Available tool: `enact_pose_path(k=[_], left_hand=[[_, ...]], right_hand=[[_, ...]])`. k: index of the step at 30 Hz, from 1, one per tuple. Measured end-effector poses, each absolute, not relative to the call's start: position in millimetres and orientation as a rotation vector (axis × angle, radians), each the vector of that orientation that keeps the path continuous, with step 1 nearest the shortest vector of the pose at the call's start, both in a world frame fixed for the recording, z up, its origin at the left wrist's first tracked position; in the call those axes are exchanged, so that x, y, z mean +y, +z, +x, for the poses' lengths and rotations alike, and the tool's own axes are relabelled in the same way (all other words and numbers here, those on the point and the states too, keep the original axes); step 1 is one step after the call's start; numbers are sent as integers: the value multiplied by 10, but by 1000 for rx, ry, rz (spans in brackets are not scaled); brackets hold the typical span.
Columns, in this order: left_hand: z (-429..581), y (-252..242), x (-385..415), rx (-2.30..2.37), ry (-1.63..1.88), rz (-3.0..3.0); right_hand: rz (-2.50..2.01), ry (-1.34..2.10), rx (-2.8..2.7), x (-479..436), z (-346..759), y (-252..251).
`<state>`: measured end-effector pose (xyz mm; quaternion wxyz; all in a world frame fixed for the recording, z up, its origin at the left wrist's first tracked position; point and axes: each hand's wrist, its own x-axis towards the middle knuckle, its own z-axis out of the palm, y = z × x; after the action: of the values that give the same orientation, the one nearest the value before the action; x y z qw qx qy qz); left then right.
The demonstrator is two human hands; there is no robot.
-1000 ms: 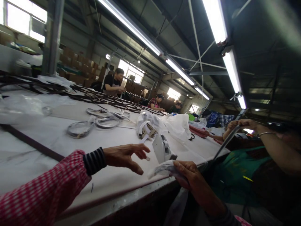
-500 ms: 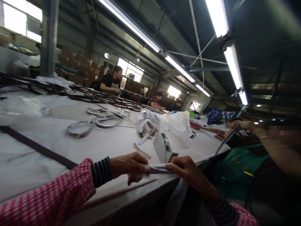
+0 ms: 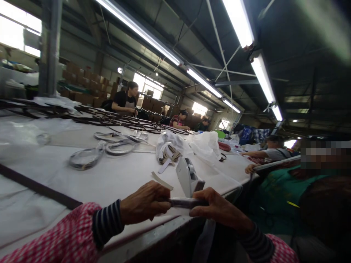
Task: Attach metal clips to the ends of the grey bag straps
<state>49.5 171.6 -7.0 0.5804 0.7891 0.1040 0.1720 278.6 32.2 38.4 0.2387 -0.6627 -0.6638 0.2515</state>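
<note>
Grey strip (image 3: pixel 183 203) in left hand (image 3: pixel 146 201) and right hand (image 3: pixel 218 209)

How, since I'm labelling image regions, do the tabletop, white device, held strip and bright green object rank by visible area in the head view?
1. Tabletop
2. White device
3. Held strip, its ends covered by the left hand and right hand
4. Bright green object, far off; true size unsure

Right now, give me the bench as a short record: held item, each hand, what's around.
Held: narrow dark bundle, contents unclear
Left hand: grips one end
Right hand: grips the other
Just beyond hands: apparent white tape dispenser
Farther: clear plastic bag holding tan straps
Left forearm: beside long dark strap
</note>
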Motion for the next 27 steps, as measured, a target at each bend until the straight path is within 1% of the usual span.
enact_pose_path(k=[3, 5, 8, 10, 13, 17, 21, 23, 24, 27], left_hand=[[512, -83, 1704, 195, 316, 1618], [513, -87, 1694, 174, 244, 1413], [500, -85, 1660, 134, 263, 1295], [496, -89, 1635, 80, 264, 1264], [509, -112, 1625, 11, 290, 1194], [541, -117, 1630, -74, 240, 1149], [505, 1, 1611, -61, 298, 1210], [449, 98, 1640, -15, 378, 1244], [418, 146, 1670, 14, 416, 1247], [352, 231, 1796, 136, 619, 1193]], right_hand=[[-1768, 277, -1878, 360, 2746, 339], [-1661, -17, -1931, 406, 2720, 347], [-1451, -364, -2006, 462, 2699, 390], [-1354, -507, -2027, 491, 2691, 414], [-1279, -587, -1987, 538, 2669, 424], [-1241, -486, -1814, 632, 2607, 435], [-1255, -214, -1623, 725, 2472, 436], [-1272, 51, -1511, 764, 2335, 352], [-1264, 247, -1443, 785, 2244, 272], [-1147, 774, -1332, 849, 1918, -108]])
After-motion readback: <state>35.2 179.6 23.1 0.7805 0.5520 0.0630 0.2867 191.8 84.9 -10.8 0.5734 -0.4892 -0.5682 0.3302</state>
